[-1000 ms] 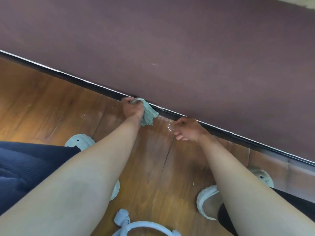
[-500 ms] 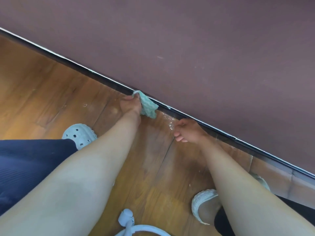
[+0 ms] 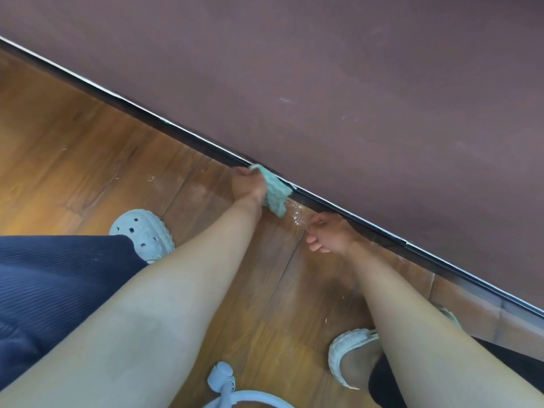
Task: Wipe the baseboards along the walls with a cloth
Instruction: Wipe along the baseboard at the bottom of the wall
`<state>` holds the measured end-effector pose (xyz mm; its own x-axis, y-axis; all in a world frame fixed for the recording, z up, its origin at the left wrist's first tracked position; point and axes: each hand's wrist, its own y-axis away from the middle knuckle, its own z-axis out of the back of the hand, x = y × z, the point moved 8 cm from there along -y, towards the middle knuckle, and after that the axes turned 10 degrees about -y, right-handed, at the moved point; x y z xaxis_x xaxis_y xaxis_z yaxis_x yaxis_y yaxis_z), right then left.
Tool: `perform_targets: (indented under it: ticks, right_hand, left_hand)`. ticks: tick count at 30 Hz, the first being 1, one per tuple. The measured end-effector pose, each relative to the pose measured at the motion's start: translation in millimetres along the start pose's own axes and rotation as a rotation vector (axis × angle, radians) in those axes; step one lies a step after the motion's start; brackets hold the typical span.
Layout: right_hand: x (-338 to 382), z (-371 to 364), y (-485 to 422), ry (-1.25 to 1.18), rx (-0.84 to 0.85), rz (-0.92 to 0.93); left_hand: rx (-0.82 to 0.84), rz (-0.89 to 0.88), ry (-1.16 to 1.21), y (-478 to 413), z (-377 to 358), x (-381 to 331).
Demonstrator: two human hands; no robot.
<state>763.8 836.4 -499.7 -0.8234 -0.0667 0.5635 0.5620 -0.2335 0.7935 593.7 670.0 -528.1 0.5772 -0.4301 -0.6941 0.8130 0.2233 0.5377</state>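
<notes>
Both bare forearms stretch forward and down toward the baseboard (image 3: 117, 103). The left hand (image 3: 248, 185) is right at it, fingers curled round a bunched green cloth (image 3: 275, 191) held against the baseboard. The right hand (image 3: 329, 234) sits just beside the baseboard, further right, fingers loosely curled under and holding nothing

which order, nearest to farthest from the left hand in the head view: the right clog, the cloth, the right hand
1. cloth, gripped by the left hand, against the baseboard.
2. right hand, to its right, beside the baseboard.
3. right clog, bottom right, on the floor.
</notes>
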Motion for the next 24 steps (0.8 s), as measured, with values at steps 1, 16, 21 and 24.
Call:
perform_targets:
  ticks: [1, 16, 21, 24]
  right_hand:
    - [-0.7, -0.4, -1.0, -0.007, 0.001, 0.003]
    - [-15.8, 9.6, -3.5, -0.001, -0.009, -0.017]
    - [-13.3, 15.1, 4.0, 0.015, -0.003, -0.004]
    - [-15.9, 25.2, 6.5, 0.000, -0.022, -0.014]
  left_hand:
    - [-0.048, 0.018, 0.042, -10.4, 12.6, 0.0]
    - [0.359, -0.525, -0.566, 35.3, -28.2, 36.7]
    - [0.088, -0.346, -0.456, -0.5, 5.9, 25.7]
    - [0.051, -0.341, -0.585, -11.9, 19.9, 19.4]
